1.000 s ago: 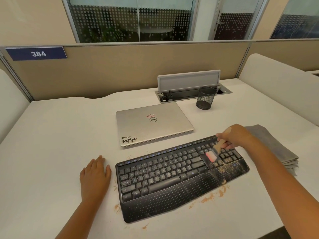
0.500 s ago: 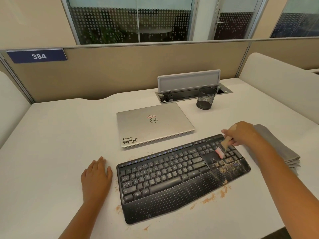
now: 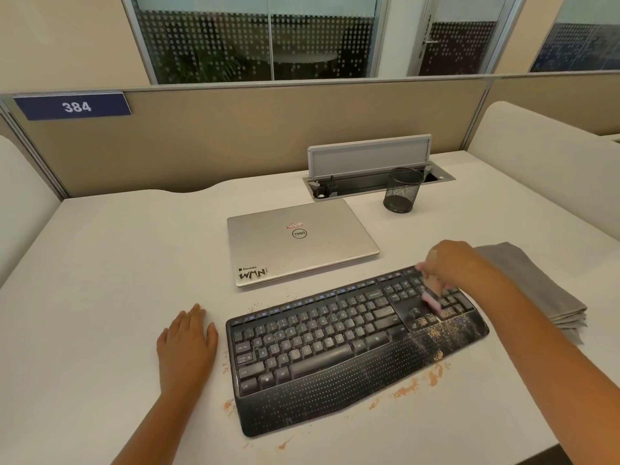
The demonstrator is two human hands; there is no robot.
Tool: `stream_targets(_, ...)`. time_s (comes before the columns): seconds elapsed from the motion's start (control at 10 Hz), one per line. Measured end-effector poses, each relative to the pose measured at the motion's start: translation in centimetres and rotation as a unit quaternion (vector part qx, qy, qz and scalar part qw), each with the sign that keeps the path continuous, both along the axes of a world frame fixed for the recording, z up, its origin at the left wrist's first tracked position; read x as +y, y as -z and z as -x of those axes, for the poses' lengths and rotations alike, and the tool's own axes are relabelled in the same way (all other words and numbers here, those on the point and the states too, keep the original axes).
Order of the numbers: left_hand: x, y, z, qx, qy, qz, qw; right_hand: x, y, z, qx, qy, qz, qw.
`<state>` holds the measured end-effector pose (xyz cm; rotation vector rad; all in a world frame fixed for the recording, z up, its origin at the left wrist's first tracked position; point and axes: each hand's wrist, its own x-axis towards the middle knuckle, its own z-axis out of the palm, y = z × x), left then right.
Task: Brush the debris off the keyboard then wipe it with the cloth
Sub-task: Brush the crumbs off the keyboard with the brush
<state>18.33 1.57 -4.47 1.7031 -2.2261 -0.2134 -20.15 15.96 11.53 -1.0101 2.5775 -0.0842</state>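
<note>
The black keyboard (image 3: 335,344) lies slanted on the white bench (image 3: 100,263), its near edge close to the bench's front edge. Orange-brown debris (image 3: 436,333) dusts its right palm rest and lies in small heaps on the bench just off its near right corner and near left corner. The right hand (image 3: 449,263) hovers over the number pad, fingers curled around a small brush (image 3: 431,293) whose pink bristles touch the keys; the brush is blurred. The left hand (image 3: 186,344) rests flat on the bench just beside the keyboard's left end, fingers straight. A folded grey cloth (image 3: 543,286) sits right of the keyboard, near the bench's right side. Behind the keyboard lies a closed silver laptop (image 3: 298,243) bearing a Dell logo and stickers reading "Devfolio" and "WMN". Farther back stand a black mesh cup (image 3: 402,191) and an open grey cable hatch (image 3: 369,156). A blue plate (image 3: 72,106) on the partition reads "384". Bare bench stretches wide to the left.
</note>
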Motion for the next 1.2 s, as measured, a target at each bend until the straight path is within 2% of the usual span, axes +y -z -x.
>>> stream_targets(0.1,0.0,0.0,0.0,0.002,-0.001,-0.001,1.0,-0.4,-0.1,-0.5,-0.007,-0.017,0.051,0.999)
stream_targets(0.3,0.1,-0.2,0.0,0.007,0.0,0.001,1.0,0.8,0.5,0.0,-0.022,0.021,-0.034,0.999)
stream_targets(0.4,0.1,-0.2,0.0,0.004,0.001,-0.001,1.0,0.6,0.2,0.6,-0.026,0.035,0.043,0.998)
stream_targets(0.5,0.1,-0.1,-0.1,0.005,0.001,0.001,1.0,1.0,0.8,0.8,-0.07,0.047,0.097,0.992)
stream_targets(0.6,0.0,-0.1,-0.1,0.008,-0.002,0.002,1.0,2.6,1.7,1.4,-0.122,0.077,0.082,0.986)
stream_targets(0.7,0.2,-0.1,0.1,0.007,-0.004,0.002,1.0,2.9,1.3,1.5,-0.116,0.077,0.085,0.987)
stream_targets(0.8,0.1,-0.1,0.1,0.004,-0.002,0.003,1.0,2.5,0.9,0.5,-0.075,0.038,0.139,0.987)
stream_targets(0.9,0.0,-0.1,0.0,0.004,-0.001,0.003,1.0,2.6,1.5,0.2,-0.117,0.039,0.169,0.978)
stream_targets(1.0,0.1,-0.1,0.1,-0.001,-0.004,-0.002,1.0,3.0,1.4,0.6,-0.124,0.066,0.134,0.981)
stream_targets(1.1,0.1,0.0,0.1,-0.001,-0.001,0.0,1.0,3.1,0.8,0.5,-0.109,0.07,0.141,0.982)
stream_targets(1.2,0.0,0.0,0.0,0.001,-0.001,0.004,1.0,2.7,1.0,-0.6,-0.121,0.032,0.177,0.976)
